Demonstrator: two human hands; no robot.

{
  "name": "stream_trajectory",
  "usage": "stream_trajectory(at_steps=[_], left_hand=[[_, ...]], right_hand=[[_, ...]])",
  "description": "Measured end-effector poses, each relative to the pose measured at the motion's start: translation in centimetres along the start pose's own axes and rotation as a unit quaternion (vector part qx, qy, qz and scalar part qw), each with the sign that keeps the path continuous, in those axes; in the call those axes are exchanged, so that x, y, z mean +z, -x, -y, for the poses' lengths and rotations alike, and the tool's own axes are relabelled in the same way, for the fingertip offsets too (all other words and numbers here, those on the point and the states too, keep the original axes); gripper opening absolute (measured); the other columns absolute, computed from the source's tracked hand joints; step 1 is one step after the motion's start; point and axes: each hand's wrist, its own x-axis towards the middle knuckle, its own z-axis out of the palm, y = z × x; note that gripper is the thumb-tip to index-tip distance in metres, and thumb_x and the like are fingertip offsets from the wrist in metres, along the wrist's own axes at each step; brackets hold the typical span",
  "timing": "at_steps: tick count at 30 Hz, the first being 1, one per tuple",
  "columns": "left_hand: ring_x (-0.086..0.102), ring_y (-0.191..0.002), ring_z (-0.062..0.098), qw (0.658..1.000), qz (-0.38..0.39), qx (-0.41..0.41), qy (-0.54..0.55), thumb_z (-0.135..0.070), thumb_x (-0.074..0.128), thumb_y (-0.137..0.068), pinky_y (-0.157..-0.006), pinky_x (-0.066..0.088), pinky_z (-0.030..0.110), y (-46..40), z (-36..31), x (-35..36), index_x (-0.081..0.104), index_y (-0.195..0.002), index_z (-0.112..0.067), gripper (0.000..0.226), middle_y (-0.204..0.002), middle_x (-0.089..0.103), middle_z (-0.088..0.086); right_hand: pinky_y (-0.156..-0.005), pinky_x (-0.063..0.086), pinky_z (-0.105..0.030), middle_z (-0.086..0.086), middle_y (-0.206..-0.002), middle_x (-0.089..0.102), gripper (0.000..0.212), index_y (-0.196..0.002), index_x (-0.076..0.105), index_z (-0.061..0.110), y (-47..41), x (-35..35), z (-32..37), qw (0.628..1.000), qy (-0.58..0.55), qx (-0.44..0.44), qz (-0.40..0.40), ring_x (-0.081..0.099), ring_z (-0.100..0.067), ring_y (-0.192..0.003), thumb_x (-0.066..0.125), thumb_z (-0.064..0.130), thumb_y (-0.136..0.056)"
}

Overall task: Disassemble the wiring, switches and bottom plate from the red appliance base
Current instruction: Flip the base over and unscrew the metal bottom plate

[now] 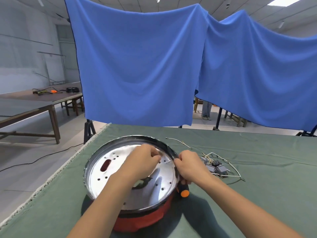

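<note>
Red round appliance base [145,219] on green cloth-covered tabletop [240,203], silver perforated bottom plate [106,170] inside, left hand [144,158] pinching at plate, right hand [190,165] gripping orange-capped black screwdriver [183,190], removed grey switches with white wires [217,166] just right.

A workshop or training hall, bare and roomy. Blue cloths [137,66] hang from stands as a backdrop behind a tabletop [257,160] covered in green fabric. To the left stand long wooden workbenches [34,103], 1 carrying loose tools and a coil of black cable [72,90]. A power cord [42,158] trails over the pale tiled floor [25,169]. The walls are plain white, with strip lights [40,2] and a panel light in the ceiling.
</note>
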Motion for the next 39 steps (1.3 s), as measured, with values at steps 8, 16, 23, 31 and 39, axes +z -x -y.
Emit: stream_trajectory(at_steps=[8,16,23,31,39], left_hand=[[0.041,-0.109,0.032,0.946,-0.293,-0.065,-0.124,-0.012,0.055,-0.086,-0.083,0.038,0.041,0.9,-0.7,-3.1,0.055,-0.118,-0.005,0.033,-0.112,0.056,0.015],[0.044,-0.115,0.033,0.964,-0.197,-0.177,0.032,-0.015,0.054,-0.085,-0.093,0.04,0.043,0.2,-0.7,-1.8,0.042,-0.132,-0.009,0.049,-0.125,0.048,0.015],[0.057,-0.048,0.024,0.885,-0.043,-0.268,0.378,-0.015,0.049,-0.095,-0.049,0.045,0.025,0.0,-1.4,0.4,0.062,-0.082,0.0,0.024,-0.065,0.062,0.015],[0.054,-0.031,0.017,0.861,-0.021,-0.285,0.422,-0.015,0.047,-0.096,-0.035,0.043,0.022,0.0,-4.4,3.1,0.057,-0.079,-0.006,0.021,-0.05,0.059,0.006],[0.065,-0.045,0.018,0.84,-0.024,-0.278,0.465,-0.032,0.045,-0.099,-0.039,0.049,0.026,0.5,-4.5,3.2,0.062,-0.102,-0.007,0.031,-0.061,0.07,0.006]], right_hand=[[-0.044,0.024,-0.03,-0.005,-0.053,0.042,0.038,-0.057,0.032,0.01,0.4,-5.4,-2.6,0.988,0.012,-0.023,-0.153,0.035,-0.02,-0.047,0.044,0.015,-0.092],[-0.048,0.025,-0.033,-0.006,-0.054,0.042,0.038,-0.058,0.033,0.01,0.6,-7.3,-7.9,0.985,-0.008,0.03,-0.17,0.034,-0.023,-0.053,0.047,0.017,-0.093],[-0.063,0.036,-0.034,-0.002,-0.093,0.06,0.027,-0.092,0.049,0.017,2.3,-8.3,-9.2,0.966,0.143,0.04,-0.213,0.051,-0.026,-0.086,0.044,0.043,-0.096],[-0.065,0.035,-0.026,0.013,-0.085,0.055,0.057,-0.092,0.058,0.025,8.3,-5.3,-2.7,0.921,0.185,-0.326,-0.102,0.047,-0.011,-0.084,0.032,0.075,-0.081],[-0.059,0.035,-0.035,0.003,-0.093,0.058,0.015,-0.095,0.052,0.019,8.7,-4.6,-4.2,0.895,0.206,-0.39,-0.063,0.056,-0.025,-0.088,0.047,0.033,-0.096]])
